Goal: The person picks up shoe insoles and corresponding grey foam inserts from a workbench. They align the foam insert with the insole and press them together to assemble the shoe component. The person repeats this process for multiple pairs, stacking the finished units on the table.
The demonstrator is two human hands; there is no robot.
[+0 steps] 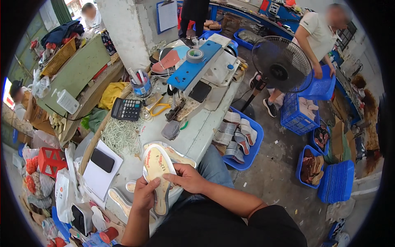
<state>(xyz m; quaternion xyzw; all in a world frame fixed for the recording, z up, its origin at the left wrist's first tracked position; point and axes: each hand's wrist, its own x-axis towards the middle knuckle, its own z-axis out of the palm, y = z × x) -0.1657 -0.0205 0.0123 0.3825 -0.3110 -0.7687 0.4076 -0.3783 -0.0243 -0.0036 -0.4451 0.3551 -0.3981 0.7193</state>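
Observation:
Both my hands hold a cream shoe insole (pixel 158 159) with a pale rim and printed marks, over the near part of the table. My left hand (pixel 145 193) pinches its narrow middle, thumb on top. My right hand (pixel 188 178) grips its right edge, thumb also on top. Under it and partly hidden lies another insole (pixel 181 157) with a pale edge. More insoles (pixel 119 200) rest on the table beside my left hand. Whether the held piece is a single layer or several, I cannot tell.
A dark phone (pixel 102 160) lies on white paper; beyond are tangled string (pixel 121 136), a calculator (pixel 126 109) and yellow-handled scissors (pixel 159 108). A blue-topped machine (pixel 197 68) stands farther back. Right of the table are a blue tub (pixel 252 154) of insoles and a fan (pixel 282 64). A person holds a blue crate.

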